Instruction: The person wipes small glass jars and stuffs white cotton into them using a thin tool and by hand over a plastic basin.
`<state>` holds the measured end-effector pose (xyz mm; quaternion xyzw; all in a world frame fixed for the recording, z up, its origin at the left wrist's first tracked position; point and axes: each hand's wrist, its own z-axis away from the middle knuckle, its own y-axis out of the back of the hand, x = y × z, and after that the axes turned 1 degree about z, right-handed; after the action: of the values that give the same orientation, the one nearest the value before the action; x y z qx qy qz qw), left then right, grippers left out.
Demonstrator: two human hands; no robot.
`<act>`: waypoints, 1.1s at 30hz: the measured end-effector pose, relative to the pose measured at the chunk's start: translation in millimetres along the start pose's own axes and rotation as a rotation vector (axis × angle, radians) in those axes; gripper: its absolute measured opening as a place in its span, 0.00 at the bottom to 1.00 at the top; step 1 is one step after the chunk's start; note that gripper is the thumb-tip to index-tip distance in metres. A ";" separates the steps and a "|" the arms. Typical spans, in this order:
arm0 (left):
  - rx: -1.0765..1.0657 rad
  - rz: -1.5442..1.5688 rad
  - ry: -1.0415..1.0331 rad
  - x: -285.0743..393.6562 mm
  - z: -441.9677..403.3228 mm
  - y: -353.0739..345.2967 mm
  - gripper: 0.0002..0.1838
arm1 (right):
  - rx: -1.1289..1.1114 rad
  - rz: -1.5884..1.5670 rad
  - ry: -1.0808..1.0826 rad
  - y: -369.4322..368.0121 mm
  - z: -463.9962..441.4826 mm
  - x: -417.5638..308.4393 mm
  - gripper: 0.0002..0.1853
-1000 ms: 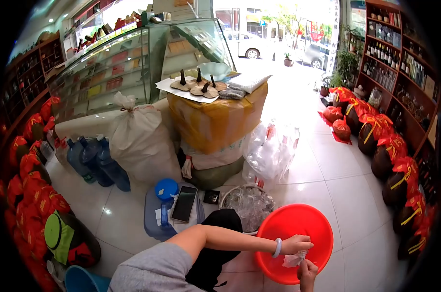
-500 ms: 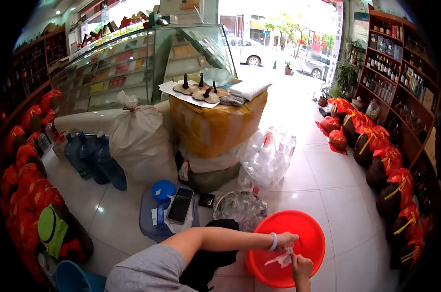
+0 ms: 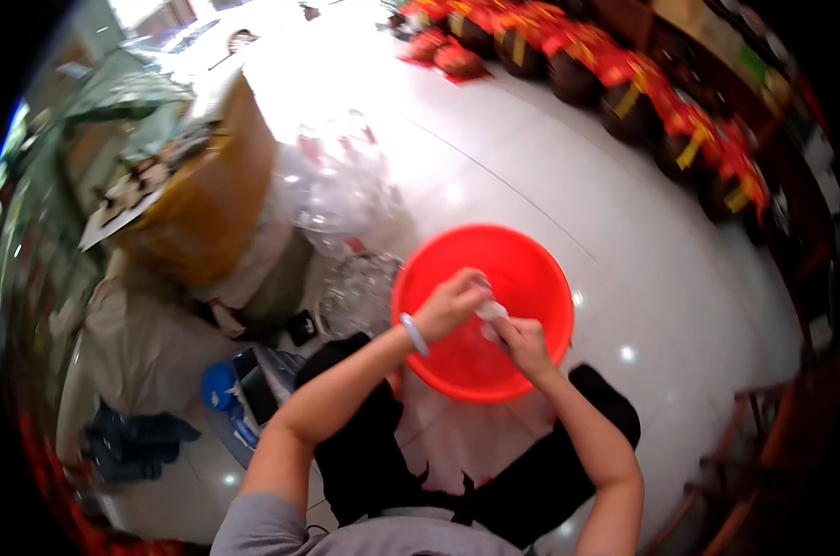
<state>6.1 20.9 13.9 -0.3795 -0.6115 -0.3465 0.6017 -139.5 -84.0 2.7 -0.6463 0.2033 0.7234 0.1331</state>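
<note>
Both my hands are over a red plastic basin on the floor between my knees. My right hand is closed on a small crumpled white cloth. My left hand, with a pale bangle at the wrist, has its fingers curled in against the upper end of the cloth. Blur hides what lies between those fingers. Beside the basin, on its left, a round container holds several clear glass-like pieces.
Bagged clear bottles stand beyond the container. A taped yellow-brown box and a white sack are at left. A phone lies near a blue-capped jug. Red-covered jars line the right wall; wooden furniture is lower right.
My view has turned down and to the right, so the basin sits nearer the middle. The white cloth now looks bunched smaller between my hands; earlier it hung loose.
</note>
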 end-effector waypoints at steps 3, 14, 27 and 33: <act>-0.076 0.106 0.174 21.0 3.9 -5.9 0.10 | 0.074 0.053 0.092 -4.4 9.3 -1.7 0.19; -0.114 0.232 0.487 20.7 9.9 -18.6 0.11 | 0.048 0.925 0.521 33.6 18.1 -9.5 0.19; -0.359 0.211 0.034 32.2 15.3 -13.0 0.25 | -0.003 -0.411 -0.263 15.9 37.2 -16.0 0.20; -0.416 0.104 -0.062 34.5 10.7 1.7 0.27 | -0.102 -0.484 -0.298 18.9 34.0 -15.2 0.20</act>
<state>3.0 32.8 48.0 -0.5371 -0.5247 -0.4217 0.5083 -176.1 -83.7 22.8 -0.5684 -0.0153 0.7669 0.2977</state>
